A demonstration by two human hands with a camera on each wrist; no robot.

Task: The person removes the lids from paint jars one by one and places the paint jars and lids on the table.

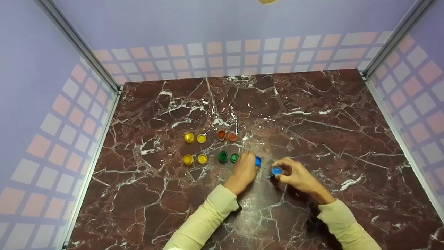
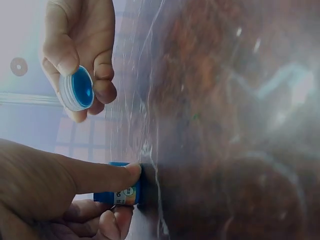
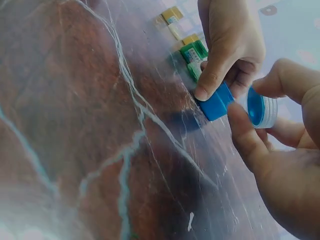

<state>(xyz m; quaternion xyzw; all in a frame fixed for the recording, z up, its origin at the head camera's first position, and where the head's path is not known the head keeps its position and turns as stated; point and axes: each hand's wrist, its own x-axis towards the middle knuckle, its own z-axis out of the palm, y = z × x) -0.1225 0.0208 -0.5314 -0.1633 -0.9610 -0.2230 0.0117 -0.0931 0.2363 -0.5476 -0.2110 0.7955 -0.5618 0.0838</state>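
Presently the left hand [image 1: 245,171] pinches a blue pot [image 1: 258,161] that stands on the marble table [image 1: 312,114], just right of the green pot [image 1: 222,156] and its green lid [image 1: 234,158]. Left wrist view: the thumb lies along one side of the blue pot [image 2: 120,192], the curled fingers [image 2: 117,220] press the opposite side, so the pot sits between them with its base end at the table. Right wrist view: the thumb tip rests on the blue pot [image 3: 216,102] where it meets the marble. Pot is short, round, blue, with a small printed label on its wall; its axis is upright to the table, mouth upward. The right hand [image 1: 295,175] holds the blue lid [image 1: 276,171] just beside the pot, apart from it and off the table. Lid [image 2: 77,89] is pinched at its rim between thumb and curled fingers [image 2: 102,80]; it is a shallow disc, ribbed pale outer wall, blue inside. Its hollow side faces sideways toward the left hand [image 3: 230,45], axis roughly level with the table. Right hand [image 3: 280,150] otherwise loosely curled. Farther left stand two yellow pots [image 1: 188,138] with lids beside them, and an orange pot [image 1: 221,135] with its lid. Both sleeves are pale yellow.
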